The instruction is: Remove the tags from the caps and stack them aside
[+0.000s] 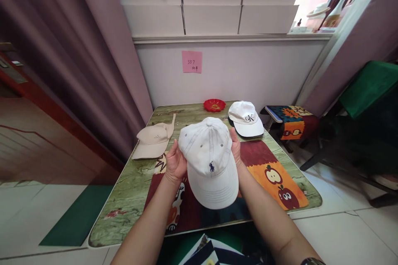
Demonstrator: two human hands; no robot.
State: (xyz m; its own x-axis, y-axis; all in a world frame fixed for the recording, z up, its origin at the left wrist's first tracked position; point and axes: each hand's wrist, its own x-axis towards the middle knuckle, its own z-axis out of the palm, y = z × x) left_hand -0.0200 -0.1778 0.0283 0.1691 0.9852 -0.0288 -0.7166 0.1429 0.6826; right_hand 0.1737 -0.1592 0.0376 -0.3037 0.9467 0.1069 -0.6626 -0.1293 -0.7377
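Observation:
A white baseball cap with a small dark horse-rider emblem is held up over the table, its brim pointing toward me. My left hand grips its left side, and my right hand grips the right side. The fingers of both hands are partly hidden behind the cap. To the left, a beige cap lies on the table with its strap sticking up. Another white cap, with black letters and a dark underside, rests at the back right.
The wood-patterned table carries a colourful mat with apple pictures. A red flower-shaped dish sits by the wall under a pink note. Beyond the right edge are a cloth-covered stool and a dark chair. A curtain hangs at left.

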